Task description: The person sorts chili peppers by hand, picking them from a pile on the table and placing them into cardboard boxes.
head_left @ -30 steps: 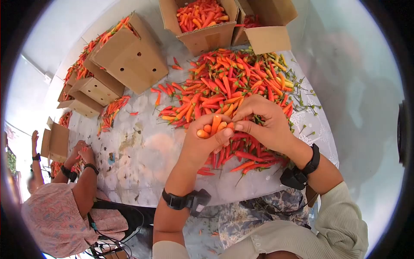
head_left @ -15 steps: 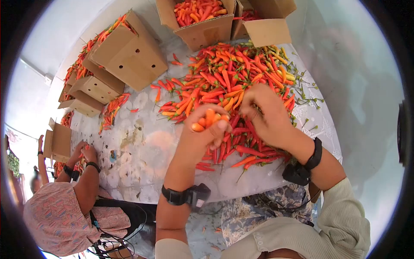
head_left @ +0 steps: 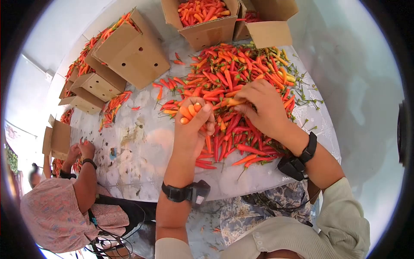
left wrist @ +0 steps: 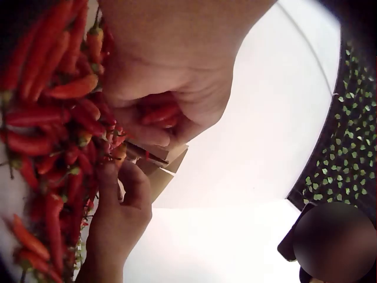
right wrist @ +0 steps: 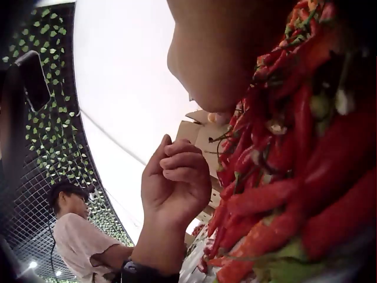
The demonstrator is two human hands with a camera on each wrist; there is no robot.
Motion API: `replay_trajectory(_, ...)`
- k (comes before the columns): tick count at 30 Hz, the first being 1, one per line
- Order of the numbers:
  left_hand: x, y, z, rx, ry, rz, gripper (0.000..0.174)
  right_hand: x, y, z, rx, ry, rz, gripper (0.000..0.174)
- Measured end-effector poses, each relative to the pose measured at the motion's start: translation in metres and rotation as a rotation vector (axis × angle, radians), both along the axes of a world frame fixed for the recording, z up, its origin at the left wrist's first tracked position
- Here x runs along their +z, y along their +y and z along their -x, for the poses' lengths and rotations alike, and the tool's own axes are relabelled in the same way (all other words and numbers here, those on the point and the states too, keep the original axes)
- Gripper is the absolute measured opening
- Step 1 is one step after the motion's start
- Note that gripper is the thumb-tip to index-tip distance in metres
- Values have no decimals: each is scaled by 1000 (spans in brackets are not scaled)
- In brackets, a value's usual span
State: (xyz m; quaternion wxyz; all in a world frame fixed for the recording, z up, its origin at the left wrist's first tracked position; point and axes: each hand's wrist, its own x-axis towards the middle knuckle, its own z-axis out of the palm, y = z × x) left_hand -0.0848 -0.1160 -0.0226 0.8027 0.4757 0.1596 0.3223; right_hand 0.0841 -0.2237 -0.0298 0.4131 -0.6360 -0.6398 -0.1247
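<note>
While the left hand curls round a bunch of orange chilies at frame centre and the right hand pinches one chili off the pile, an overfull left fist could spill some.

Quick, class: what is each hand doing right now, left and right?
Left hand: closed, holding a bunch of orange chillies.
Right hand: closed, pinching one orange chilli.
</note>
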Motion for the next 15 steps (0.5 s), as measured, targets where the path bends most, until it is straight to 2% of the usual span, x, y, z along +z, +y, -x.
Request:
replay_trajectory(3, 1, -5, 0, -15, 59, -103, 14, 1, -4, 5, -42, 377, -130, 23)
replay_trajectory(6, -4, -12, -6, -26, 85, -158, 19, 1, -9, 15, 67, 725, -37, 21)
replay_trajectory(12, -5, -20, -10, 9, 108, -174, 25, -5, -13, 26, 239, 498, -113, 17)
replay_trajectory(15, -6, -18, -8, 14, 70, -146, 26, -6, -7, 20, 292, 256, -176, 14)
